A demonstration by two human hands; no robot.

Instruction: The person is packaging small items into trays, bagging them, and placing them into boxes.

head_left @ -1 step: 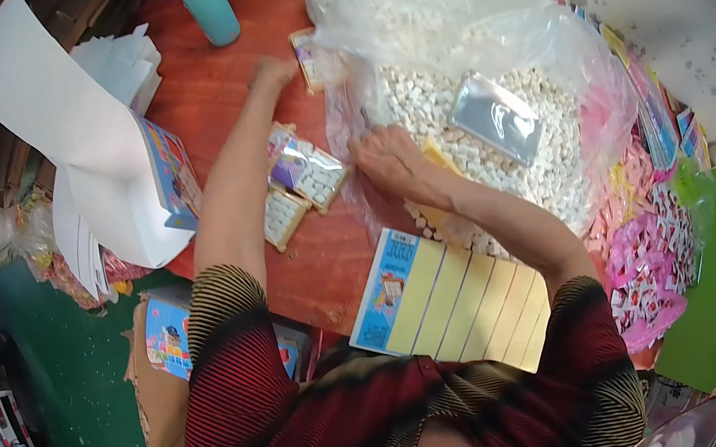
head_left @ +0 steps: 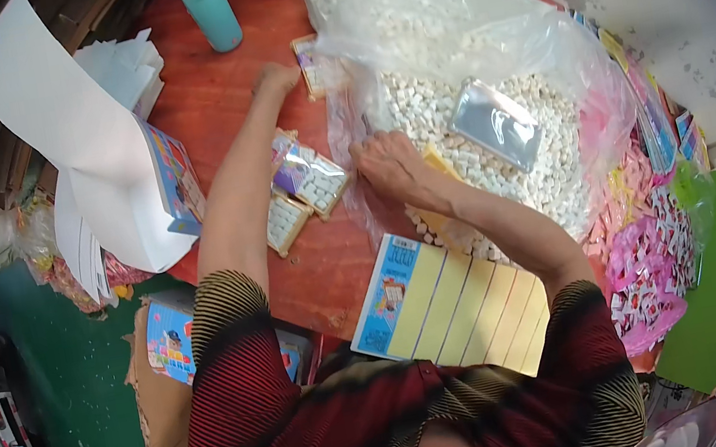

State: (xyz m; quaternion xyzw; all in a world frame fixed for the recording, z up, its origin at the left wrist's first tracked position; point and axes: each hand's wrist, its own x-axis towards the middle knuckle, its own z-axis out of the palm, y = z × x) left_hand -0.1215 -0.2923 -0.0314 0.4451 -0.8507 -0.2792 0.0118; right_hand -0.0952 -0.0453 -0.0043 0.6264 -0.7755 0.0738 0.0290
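Close to a small clear-wrapped pack (head_left: 310, 67) near the far middle of the table, my left hand (head_left: 274, 78) is closed; whatever its curled fingers hold is hidden. My right hand (head_left: 391, 164) bends its fingers around the left edge of a big clear plastic bag (head_left: 371, 11). Spread over the opened bag are many small white cubes (head_left: 424, 105). Between my arms lie two more packs: one with a purple card (head_left: 313, 174) and white pieces, overlapping another pack (head_left: 285, 219). A flat clear, shiny package (head_left: 497, 125) rests on the cubes.
Before me a blue-and-yellow striped board (head_left: 446, 303) lies at the red table's (head_left: 315, 277) near edge. White folded card (head_left: 106, 170) stands on the left, a teal bottle (head_left: 209, 13) at the back. Pink patterned bags (head_left: 647, 271) crowd the right; a cardboard box (head_left: 163, 413) sits lower left.
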